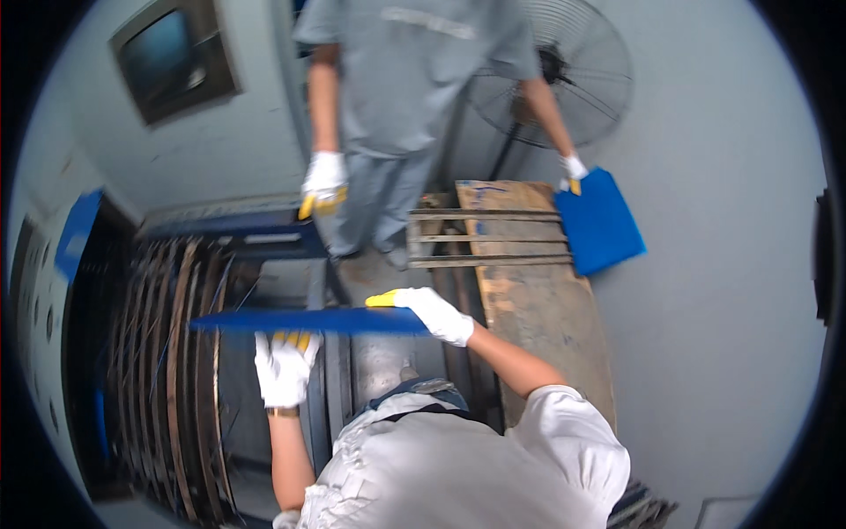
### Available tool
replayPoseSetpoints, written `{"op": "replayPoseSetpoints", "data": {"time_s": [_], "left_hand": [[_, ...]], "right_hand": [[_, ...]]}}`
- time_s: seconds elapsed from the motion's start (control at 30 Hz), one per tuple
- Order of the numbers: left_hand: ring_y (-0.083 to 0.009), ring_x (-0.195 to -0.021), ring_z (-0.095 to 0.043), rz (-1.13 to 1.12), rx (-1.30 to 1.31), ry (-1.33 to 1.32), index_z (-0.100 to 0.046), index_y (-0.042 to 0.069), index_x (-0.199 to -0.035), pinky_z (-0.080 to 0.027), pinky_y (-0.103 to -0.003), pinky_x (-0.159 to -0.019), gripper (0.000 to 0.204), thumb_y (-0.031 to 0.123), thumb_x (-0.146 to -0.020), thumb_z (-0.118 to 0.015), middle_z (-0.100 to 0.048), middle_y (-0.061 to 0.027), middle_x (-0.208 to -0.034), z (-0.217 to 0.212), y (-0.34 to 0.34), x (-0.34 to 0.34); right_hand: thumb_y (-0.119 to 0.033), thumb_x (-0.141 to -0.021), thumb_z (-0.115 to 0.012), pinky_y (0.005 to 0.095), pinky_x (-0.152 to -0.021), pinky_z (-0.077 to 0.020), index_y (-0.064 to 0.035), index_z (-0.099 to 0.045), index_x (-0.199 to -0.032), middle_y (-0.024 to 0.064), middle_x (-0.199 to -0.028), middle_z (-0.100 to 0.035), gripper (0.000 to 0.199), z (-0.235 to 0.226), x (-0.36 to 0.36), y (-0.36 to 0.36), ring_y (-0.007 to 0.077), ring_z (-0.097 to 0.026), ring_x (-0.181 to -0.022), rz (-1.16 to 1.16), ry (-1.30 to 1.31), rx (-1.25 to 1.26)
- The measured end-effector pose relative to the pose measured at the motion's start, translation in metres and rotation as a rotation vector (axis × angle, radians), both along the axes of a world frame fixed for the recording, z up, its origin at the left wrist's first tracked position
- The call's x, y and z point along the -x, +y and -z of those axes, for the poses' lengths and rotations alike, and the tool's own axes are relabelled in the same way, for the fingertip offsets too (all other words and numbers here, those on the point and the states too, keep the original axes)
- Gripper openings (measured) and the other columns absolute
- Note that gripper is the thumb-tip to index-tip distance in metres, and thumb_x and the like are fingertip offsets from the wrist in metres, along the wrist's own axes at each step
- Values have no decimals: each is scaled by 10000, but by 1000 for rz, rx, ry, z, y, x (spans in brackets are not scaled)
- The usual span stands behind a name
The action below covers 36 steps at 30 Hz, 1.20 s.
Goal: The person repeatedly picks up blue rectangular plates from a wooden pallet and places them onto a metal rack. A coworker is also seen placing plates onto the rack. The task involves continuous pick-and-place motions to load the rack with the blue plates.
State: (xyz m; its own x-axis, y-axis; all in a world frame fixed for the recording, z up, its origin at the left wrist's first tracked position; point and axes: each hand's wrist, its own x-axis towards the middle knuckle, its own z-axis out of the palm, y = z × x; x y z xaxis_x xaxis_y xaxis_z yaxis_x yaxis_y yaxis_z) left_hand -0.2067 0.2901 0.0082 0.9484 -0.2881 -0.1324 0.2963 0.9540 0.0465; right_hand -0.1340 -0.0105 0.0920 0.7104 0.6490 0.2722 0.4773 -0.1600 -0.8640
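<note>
A thin blue sheet (352,321) hangs in front of me, seen almost edge-on and stretching from left to right. My left hand (284,370), in a white glove with yellow fingertips, holds its near side toward the left end. Gloved the same way, my right hand (434,315) grips the right end, its fingers reaching over the far side. Part of each hand's grip is hidden by the sheet. To the left of my left hand stands a rack with several brown slats (181,353), and motion blur softens the view.
Across from me a person (401,79) in grey rests a gloved hand on another blue panel (599,220). It lies at the far end of a worn wooden table (542,326), by metal bars (489,238). A large fan (551,66) and a wall-mounted screen (159,53) stand behind.
</note>
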Motion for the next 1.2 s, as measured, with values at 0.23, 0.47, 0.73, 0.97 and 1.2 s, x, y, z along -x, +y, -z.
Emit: {"op": "replayPoseSetpoints", "data": {"time_s": [0.23, 0.47, 0.73, 0.97, 1.2], "left_hand": [[-214, -944, -531, 59, -508, 292, -548, 75, -978, -439, -364, -811, 332, 354, -798, -549, -576, -73, -992, 7, -121, 2], [-215, -933, -529, 80, -539, 498, -572, 95, -927, -455, -372, -774, 274, 326, -780, -578, -575, -64, -986, 88, -124, 18], [-233, -930, -523, 116, -578, 453, -555, 90, -957, -445, -367, -781, 295, 337, -794, -556, -558, -84, -1009, 86, -166, -11], [-234, -934, -518, 111, -591, 450, -553, 91, -957, -439, -371, -783, 300, 344, -795, -553, -550, -85, -1018, 90, -181, -11], [-234, -960, -500, 130, -593, 545, -543, 99, -970, -435, -374, -781, 316, 360, -791, -552, -529, -83, -1053, 107, -175, 12]], "right_hand": [[-223, -799, -573, 275, -580, -400, -8, -568, -804, 115, -623, -532, 215, 101, -19, -158, 201, -456, -553, 509, 183, 110], [-40, -736, -506, 246, -453, -438, 45, -552, -850, 59, -706, -541, 149, 86, 13, -277, 106, -510, -567, 1238, 557, -464], [-165, -806, -514, 283, -385, -400, 6, -528, -842, 62, -609, -515, 175, 96, -47, -422, 143, -468, -432, 1837, 331, -245], [-187, -807, -447, 348, -499, -438, 28, -545, -814, 160, -666, -573, 237, 157, -76, -514, 268, -571, -589, 1735, 266, 465], [-225, -814, -542, 306, -429, -443, 43, -505, -781, 132, -606, -540, 273, 151, -60, -505, 195, -522, -477, 1686, 382, 41]]}}
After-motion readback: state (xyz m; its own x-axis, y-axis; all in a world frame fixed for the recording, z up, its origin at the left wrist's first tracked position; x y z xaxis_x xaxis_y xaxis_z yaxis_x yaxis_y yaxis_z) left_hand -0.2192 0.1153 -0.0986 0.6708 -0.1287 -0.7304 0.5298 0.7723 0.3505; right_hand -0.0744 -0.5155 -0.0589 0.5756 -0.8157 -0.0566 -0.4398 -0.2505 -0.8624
